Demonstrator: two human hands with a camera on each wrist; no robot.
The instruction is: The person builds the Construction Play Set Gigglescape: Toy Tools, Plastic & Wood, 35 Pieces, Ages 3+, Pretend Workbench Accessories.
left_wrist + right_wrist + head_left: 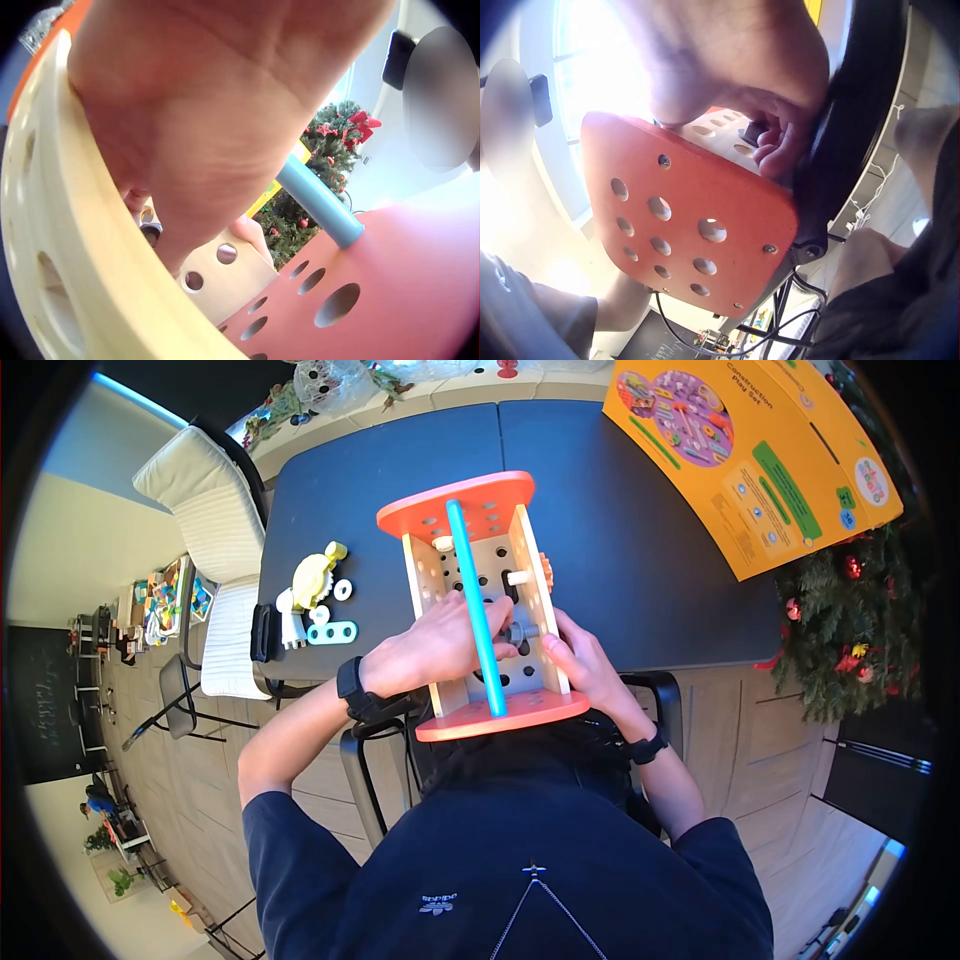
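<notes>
A toy toolbox with orange end panels (pixel 455 503), pale wooden sides full of holes and a blue handle bar (pixel 470 590) stands tilted at the table's near edge. My left hand (pixel 440 640) reaches under the bar into the box, its fingers pinching a grey nut (pixel 520 632) beside the right side panel (pixel 530 580). Outside that panel is my right hand (pixel 590 665), thumb at the top edge. Its curled fingers hold a dark bolt head (pixel 754 133) against the panel in the right wrist view. The left fingertips are mostly hidden in the left wrist view.
On the dark table (pixel 350 480), left of the box, lie a yellow toy piece (pixel 312 580), white rings (pixel 343 590) and a light-blue holed strip (pixel 332 633). A yellow play-set carton (pixel 760 460) stands at the right, near a decorated tree (pixel 850 630). A white chair (pixel 215 510) is at the left.
</notes>
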